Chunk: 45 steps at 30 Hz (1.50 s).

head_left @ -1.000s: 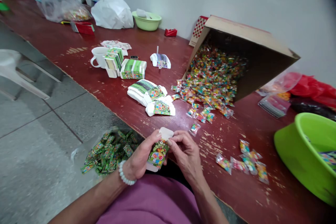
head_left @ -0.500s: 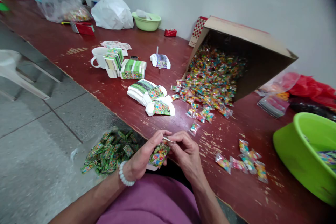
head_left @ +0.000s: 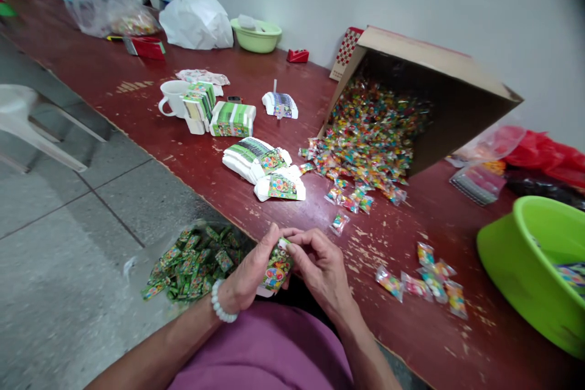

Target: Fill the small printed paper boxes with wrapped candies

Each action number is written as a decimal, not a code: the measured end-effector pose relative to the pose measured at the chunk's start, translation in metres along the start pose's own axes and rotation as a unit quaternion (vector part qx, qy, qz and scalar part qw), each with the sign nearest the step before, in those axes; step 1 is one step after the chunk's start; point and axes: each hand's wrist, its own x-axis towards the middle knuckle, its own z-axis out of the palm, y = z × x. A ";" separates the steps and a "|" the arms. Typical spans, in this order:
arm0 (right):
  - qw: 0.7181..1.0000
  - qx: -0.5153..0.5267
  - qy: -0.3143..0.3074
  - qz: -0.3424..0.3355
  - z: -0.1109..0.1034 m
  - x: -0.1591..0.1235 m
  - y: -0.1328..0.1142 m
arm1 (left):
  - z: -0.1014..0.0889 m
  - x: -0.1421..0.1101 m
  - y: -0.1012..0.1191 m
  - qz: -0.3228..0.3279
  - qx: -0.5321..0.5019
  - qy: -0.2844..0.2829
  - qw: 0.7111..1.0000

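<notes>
Between my hands, in front of my body at the table's edge, is a small green printed candy box (head_left: 276, 269). My left hand (head_left: 253, 268) is wrapped along its left side. At the box's upper end, the thumb and fingers of my right hand (head_left: 320, 262) pinch the white-edged flap. Part of the box is hidden behind my fingers. Beyond my hands lie flattened boxes in a loose pile (head_left: 280, 186) and a thicker stack (head_left: 249, 157). One wrapped candy packet (head_left: 339, 223) rests just past my right hand.
A tipped cardboard box (head_left: 457, 73) spills wrapped candies (head_left: 370, 134) onto the red table (head_left: 320, 329). Several packets (head_left: 432, 283) lie to the right, beside a green basin (head_left: 512, 274). Filled green boxes (head_left: 196, 262) sit in a bag below the edge. A white mug (head_left: 172, 99) stands farther back.
The flap at the box's upper end, which stood out before, is now folded down. My right thumb has moved onto it, and the box is slightly more upright.
</notes>
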 end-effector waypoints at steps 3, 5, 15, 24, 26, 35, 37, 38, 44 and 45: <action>0.995 0.076 -0.022 0.058 -0.002 0.004 0.001 | -0.001 0.000 0.000 -0.003 0.011 -0.022 1.000; 0.989 0.117 -0.033 0.087 -0.002 0.005 0.001 | -0.002 0.000 0.001 -0.005 0.014 -0.034 0.999; 0.998 0.062 -0.012 0.024 0.002 0.000 -0.005 | -0.004 -0.002 0.004 -0.036 0.006 -0.036 0.999; 0.976 0.170 -0.026 0.131 0.000 0.000 -0.006 | -0.008 -0.004 0.005 -0.055 0.048 -0.051 0.996; 0.972 0.183 -0.026 0.142 0.001 0.000 -0.003 | -0.008 -0.004 0.005 -0.058 0.056 -0.049 0.996; 1.000 0.000 -0.005 0.016 0.003 -0.003 -0.005 | -0.009 -0.005 0.007 -0.037 0.073 -0.049 0.995; 0.999 -0.045 -0.007 -0.027 0.002 -0.004 -0.005 | -0.009 -0.005 0.006 -0.037 0.076 -0.047 0.995; 0.998 -0.049 -0.009 -0.030 0.001 -0.005 -0.005 | -0.009 -0.005 0.005 -0.036 0.073 -0.046 0.996; 0.994 0.085 -0.017 0.067 0.004 -0.009 -0.002 | -0.010 -0.003 -0.001 -0.067 0.028 -0.012 0.997; 0.990 0.117 -0.010 0.082 0.005 -0.010 -0.002 | -0.009 -0.002 -0.001 -0.073 0.017 -0.008 0.997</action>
